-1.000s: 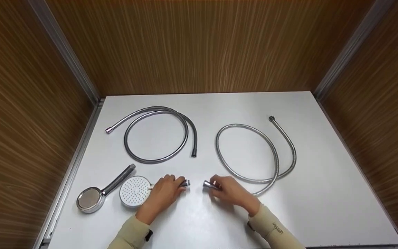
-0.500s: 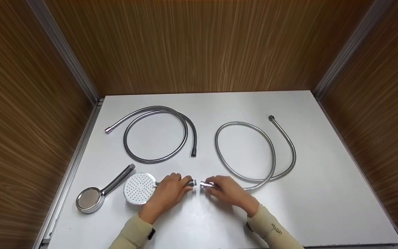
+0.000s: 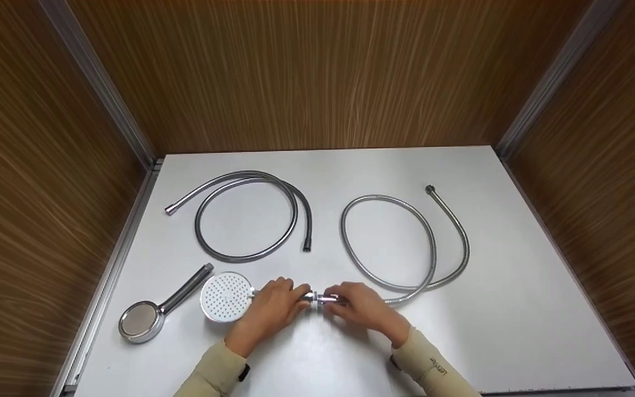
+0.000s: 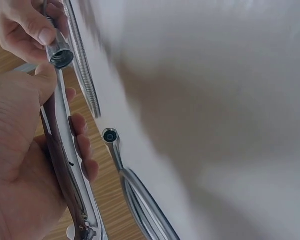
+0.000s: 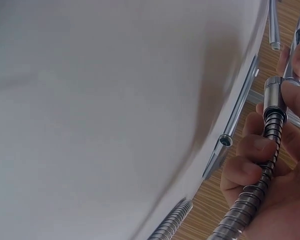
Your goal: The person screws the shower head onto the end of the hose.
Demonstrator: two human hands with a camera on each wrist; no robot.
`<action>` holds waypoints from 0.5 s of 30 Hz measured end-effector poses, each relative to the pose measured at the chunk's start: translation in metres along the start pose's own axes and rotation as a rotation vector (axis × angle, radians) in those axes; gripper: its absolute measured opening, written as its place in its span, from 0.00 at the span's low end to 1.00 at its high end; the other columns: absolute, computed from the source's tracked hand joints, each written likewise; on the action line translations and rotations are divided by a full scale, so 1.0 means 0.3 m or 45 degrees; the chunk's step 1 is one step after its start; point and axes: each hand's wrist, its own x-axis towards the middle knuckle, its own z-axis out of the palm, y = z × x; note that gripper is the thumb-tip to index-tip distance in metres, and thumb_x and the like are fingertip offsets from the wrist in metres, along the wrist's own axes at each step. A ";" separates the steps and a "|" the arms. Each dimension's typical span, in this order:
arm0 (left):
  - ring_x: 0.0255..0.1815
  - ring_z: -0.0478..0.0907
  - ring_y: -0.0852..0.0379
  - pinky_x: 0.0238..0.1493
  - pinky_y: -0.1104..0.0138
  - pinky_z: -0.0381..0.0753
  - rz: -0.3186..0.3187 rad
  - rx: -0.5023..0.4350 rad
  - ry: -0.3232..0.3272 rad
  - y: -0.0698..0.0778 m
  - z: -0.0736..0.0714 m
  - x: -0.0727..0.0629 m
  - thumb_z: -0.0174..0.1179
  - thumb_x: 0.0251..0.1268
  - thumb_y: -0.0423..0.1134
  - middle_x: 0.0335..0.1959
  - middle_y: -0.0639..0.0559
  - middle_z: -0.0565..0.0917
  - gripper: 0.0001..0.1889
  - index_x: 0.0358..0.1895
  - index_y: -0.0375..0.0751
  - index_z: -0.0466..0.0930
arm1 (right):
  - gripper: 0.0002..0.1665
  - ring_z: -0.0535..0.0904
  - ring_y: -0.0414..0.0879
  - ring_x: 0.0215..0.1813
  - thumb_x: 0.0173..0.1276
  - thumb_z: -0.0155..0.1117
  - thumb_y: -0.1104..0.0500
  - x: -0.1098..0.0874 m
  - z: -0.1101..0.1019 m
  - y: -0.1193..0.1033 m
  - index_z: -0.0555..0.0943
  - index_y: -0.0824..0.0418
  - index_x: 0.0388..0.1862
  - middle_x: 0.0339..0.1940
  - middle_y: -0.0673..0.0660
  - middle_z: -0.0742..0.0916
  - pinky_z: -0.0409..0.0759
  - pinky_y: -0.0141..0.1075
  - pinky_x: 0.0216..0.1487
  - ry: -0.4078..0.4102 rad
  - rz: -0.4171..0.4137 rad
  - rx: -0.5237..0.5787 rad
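Note:
My left hand (image 3: 273,306) grips the chrome handle (image 4: 65,135) of a hand shower (image 3: 226,298), its round white face full of small holes and turned up. In my right hand (image 3: 364,305) is the end of a ribbed metal shower hose (image 3: 432,242); thumb and fingers hold it just behind and at its chrome nut (image 5: 273,95). Handle end and nut point at one another between the hands, right up close in the head view. The nut's threaded mouth shows in the left wrist view. Most of the handle is hidden under the left hand in the head view.
A second hand shower (image 3: 141,321) with a grey face lies at the left. Behind it a darker shower hose (image 3: 246,258) lies looped. The held hose's loop and far end rest on the right of the white table (image 3: 516,309). Wood-grain walls (image 3: 317,71) stand around three sides.
The left hand has moved right with the hand shower, and the right hand slightly left with the hose. The gap between handle end and nut has closed up.

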 end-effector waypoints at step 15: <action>0.29 0.73 0.52 0.35 0.60 0.76 0.007 0.031 -0.020 0.006 -0.016 0.015 0.61 0.75 0.55 0.29 0.50 0.77 0.14 0.52 0.52 0.79 | 0.17 0.81 0.41 0.35 0.75 0.69 0.48 0.001 -0.010 -0.003 0.88 0.56 0.54 0.36 0.50 0.90 0.79 0.34 0.39 -0.011 -0.026 0.015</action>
